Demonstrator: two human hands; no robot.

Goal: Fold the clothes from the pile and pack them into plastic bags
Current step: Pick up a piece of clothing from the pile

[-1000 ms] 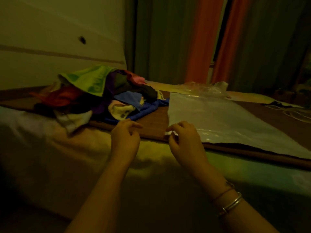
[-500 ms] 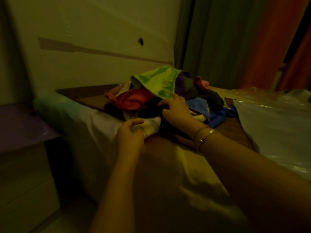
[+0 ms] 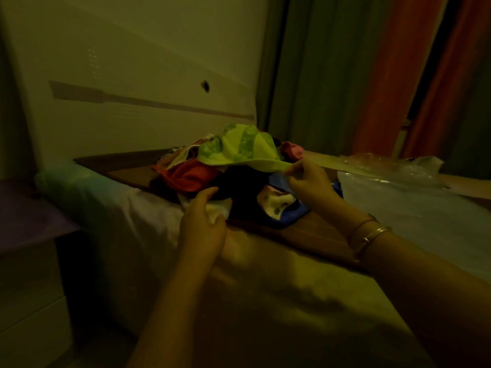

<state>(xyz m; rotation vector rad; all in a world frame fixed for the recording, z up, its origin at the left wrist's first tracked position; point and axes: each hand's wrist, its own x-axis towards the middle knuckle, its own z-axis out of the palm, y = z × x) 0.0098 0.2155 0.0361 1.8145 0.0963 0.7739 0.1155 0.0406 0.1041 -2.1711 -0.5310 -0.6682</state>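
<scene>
Right hand (image 3: 309, 181) pinching green garment (image 3: 239, 150) atop clothes pile (image 3: 196, 176), left hand (image 3: 203, 229) seemingly gripping pale cloth (image 3: 221, 208)

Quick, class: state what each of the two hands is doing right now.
Left hand: grips a pale cloth at the pile's near edge.
Right hand: pinches the green cloth's edge.

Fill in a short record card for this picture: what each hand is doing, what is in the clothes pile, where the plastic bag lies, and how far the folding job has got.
left hand: grips a pale cloth at the pile's near edge
right hand: pinches the edge of the green garment on top, lifting it
pile: unfolded; red, dark, blue and printed pieces under the green one
plastic bag: lies flat to the right of the pile, holding no clothes that can be seen
surface: brown board over a covered bed
stage: first garment being picked; nothing folded or packed
</scene>
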